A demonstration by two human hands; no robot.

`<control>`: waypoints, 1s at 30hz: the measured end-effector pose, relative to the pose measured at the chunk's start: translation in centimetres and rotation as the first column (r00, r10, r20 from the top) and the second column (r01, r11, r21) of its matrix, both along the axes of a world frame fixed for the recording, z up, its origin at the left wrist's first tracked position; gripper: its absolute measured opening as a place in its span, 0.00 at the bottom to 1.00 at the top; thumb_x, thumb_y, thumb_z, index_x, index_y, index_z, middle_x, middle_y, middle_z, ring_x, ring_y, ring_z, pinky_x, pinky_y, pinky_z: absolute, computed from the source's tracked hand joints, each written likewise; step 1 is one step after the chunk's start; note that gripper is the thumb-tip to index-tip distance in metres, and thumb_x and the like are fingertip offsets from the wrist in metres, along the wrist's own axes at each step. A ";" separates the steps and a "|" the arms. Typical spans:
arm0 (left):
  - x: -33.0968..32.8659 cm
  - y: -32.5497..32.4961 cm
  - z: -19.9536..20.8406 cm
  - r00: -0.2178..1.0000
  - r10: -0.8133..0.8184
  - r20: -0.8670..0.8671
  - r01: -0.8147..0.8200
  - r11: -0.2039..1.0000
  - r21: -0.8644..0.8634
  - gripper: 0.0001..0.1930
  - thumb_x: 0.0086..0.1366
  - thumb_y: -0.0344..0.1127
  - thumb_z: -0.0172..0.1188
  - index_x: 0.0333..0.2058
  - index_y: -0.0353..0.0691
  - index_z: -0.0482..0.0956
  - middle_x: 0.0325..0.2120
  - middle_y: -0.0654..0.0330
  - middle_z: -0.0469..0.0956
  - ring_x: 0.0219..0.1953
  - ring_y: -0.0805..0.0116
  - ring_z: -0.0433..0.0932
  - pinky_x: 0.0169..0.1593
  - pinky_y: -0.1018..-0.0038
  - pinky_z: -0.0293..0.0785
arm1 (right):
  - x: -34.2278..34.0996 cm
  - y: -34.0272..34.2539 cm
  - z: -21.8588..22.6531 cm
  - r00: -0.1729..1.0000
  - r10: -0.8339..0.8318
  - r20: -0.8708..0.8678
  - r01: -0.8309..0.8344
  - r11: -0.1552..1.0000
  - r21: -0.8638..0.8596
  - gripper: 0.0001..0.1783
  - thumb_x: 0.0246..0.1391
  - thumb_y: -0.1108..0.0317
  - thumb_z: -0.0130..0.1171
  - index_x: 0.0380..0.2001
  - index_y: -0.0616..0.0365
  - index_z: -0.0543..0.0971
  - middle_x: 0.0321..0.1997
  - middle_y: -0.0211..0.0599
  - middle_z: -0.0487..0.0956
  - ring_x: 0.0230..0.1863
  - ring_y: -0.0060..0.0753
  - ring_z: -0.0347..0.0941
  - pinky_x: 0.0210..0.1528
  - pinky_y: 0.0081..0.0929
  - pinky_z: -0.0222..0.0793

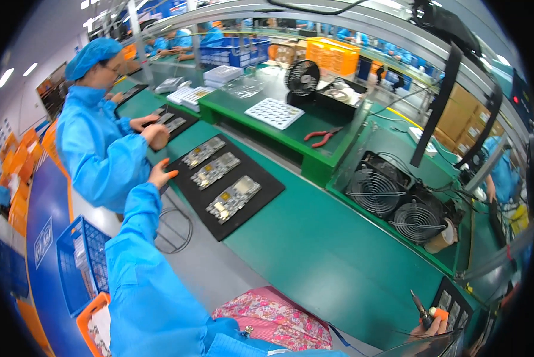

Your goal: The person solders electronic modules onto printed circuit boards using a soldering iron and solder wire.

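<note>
My left hand (159, 175), with orange covers on its fingertips, is at the near left corner of a black mat (258, 183). Thumb and finger close on the mat's edge. Across the mat lie three circuit boards: one at the far end (204, 151), one in the middle (216, 171) and one nearest (234, 198). At the lower right, my right hand (436, 327) grips what looks like a soldering iron (420, 306), its thin tip pointing up and away. An orange cover shows on that hand too. Beside it lies a second dark mat (466, 306) with boards, partly hidden.
A co-worker (100, 137) in blue handles boards on another black mat at left. Red-handled pliers (322, 138), a white tray (274, 113) and a small fan (302, 77) occupy the raised green shelf. Two wire-guarded fans (375, 191) stand at right; a blue crate (91, 256) sits lower left.
</note>
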State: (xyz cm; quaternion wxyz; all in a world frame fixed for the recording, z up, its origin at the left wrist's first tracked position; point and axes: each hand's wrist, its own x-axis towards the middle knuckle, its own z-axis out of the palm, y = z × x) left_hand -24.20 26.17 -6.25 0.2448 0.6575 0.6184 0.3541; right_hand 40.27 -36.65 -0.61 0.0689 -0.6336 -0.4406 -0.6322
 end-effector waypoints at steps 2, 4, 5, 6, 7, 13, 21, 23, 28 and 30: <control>-1.1 -1.6 1.5 0.998 -0.053 -0.023 0.053 0.998 -0.021 0.38 0.43 0.38 0.70 0.54 0.34 0.65 0.52 0.50 0.68 0.56 0.59 0.64 0.59 0.68 0.59 | 0.7 0.1 -3.3 -0.087 0.856 -0.510 0.065 0.516 0.854 0.22 0.56 0.64 0.52 0.49 0.67 0.66 0.41 0.47 0.73 0.38 0.38 0.71 0.43 0.30 0.71; 1.5 -0.5 1.2 0.991 -0.130 -0.022 0.128 0.989 -0.074 0.37 0.43 0.37 0.70 0.53 0.34 0.66 0.52 0.50 0.68 0.55 0.59 0.65 0.59 0.69 0.58 | -1.8 0.9 -1.6 0.074 0.754 -0.652 -0.230 0.649 0.725 0.19 0.57 0.64 0.49 0.48 0.65 0.67 0.38 0.42 0.73 0.36 0.33 0.71 0.36 0.26 0.72; 2.1 -0.6 1.8 0.986 -0.164 -0.043 0.161 0.985 -0.053 0.37 0.43 0.37 0.70 0.53 0.33 0.66 0.51 0.51 0.68 0.55 0.60 0.65 0.59 0.69 0.58 | -6.4 5.6 3.1 0.091 0.839 -0.536 0.020 0.536 0.844 0.15 0.55 0.62 0.44 0.27 0.64 0.70 0.25 0.37 0.69 0.18 0.25 0.63 0.21 0.20 0.62; 1.5 -1.5 1.7 0.984 -0.171 -0.047 0.169 0.985 -0.041 0.37 0.43 0.36 0.70 0.53 0.33 0.66 0.51 0.51 0.69 0.55 0.60 0.66 0.59 0.69 0.59 | -5.8 5.6 3.4 0.065 0.823 -0.565 -0.137 0.568 0.812 0.13 0.55 0.63 0.45 0.29 0.64 0.71 0.27 0.38 0.70 0.20 0.26 0.64 0.22 0.19 0.62; 2.0 -2.5 1.8 0.984 -0.178 -0.021 0.177 0.984 -0.021 0.37 0.43 0.35 0.70 0.53 0.32 0.66 0.51 0.51 0.69 0.55 0.61 0.66 0.58 0.70 0.59 | -5.5 5.7 2.8 0.086 0.821 -0.565 -0.142 0.572 0.808 0.13 0.55 0.63 0.45 0.30 0.64 0.71 0.27 0.38 0.71 0.22 0.26 0.65 0.24 0.19 0.63; 7.2 -9.8 2.1 0.969 -0.241 0.055 0.237 0.969 0.067 0.37 0.40 0.27 0.70 0.52 0.30 0.65 0.47 0.49 0.70 0.52 0.62 0.68 0.55 0.72 0.62 | -5.6 7.4 3.1 0.016 0.828 -0.560 -0.186 0.553 0.812 0.14 0.53 0.64 0.46 0.29 0.66 0.72 0.27 0.39 0.71 0.28 0.28 0.67 0.34 0.23 0.63; 16.8 -22.1 2.7 0.895 -0.306 0.325 0.319 0.948 0.016 0.36 0.39 0.22 0.70 0.50 0.32 0.66 0.46 0.56 0.72 0.38 0.74 0.72 0.32 0.80 0.70 | -7.4 8.8 3.9 0.069 0.864 -0.498 -0.185 0.502 0.845 0.15 0.51 0.62 0.49 0.26 0.66 0.72 0.24 0.39 0.70 0.22 0.29 0.67 0.28 0.25 0.66; 19.5 -25.1 4.7 0.915 -0.291 0.281 0.324 0.943 -0.079 0.35 0.39 0.21 0.70 0.50 0.32 0.66 0.45 0.57 0.71 0.37 0.74 0.72 0.30 0.80 0.69 | -7.4 8.4 3.5 0.102 0.860 -0.501 -0.188 0.511 0.839 0.15 0.49 0.62 0.50 0.25 0.67 0.73 0.24 0.39 0.72 0.25 0.31 0.69 0.34 0.29 0.66; 24.6 -31.2 5.4 0.924 -0.364 0.115 0.356 0.931 0.085 0.33 0.39 0.20 0.69 0.48 0.32 0.67 0.41 0.60 0.67 0.32 0.75 0.70 0.22 0.84 0.62 | -8.3 8.1 4.2 0.096 0.806 -0.584 -0.202 0.590 0.782 0.18 0.46 0.59 0.51 0.20 0.68 0.75 0.22 0.40 0.74 0.25 0.31 0.69 0.32 0.27 0.64; 26.5 -33.5 6.0 0.916 -0.354 0.187 0.359 0.933 0.010 0.33 0.39 0.20 0.69 0.48 0.33 0.67 0.41 0.59 0.67 0.33 0.73 0.70 0.23 0.81 0.64 | -8.3 8.4 4.2 0.083 0.826 -0.558 -0.225 0.560 0.797 0.18 0.46 0.60 0.51 0.20 0.68 0.75 0.22 0.41 0.74 0.25 0.32 0.69 0.31 0.27 0.64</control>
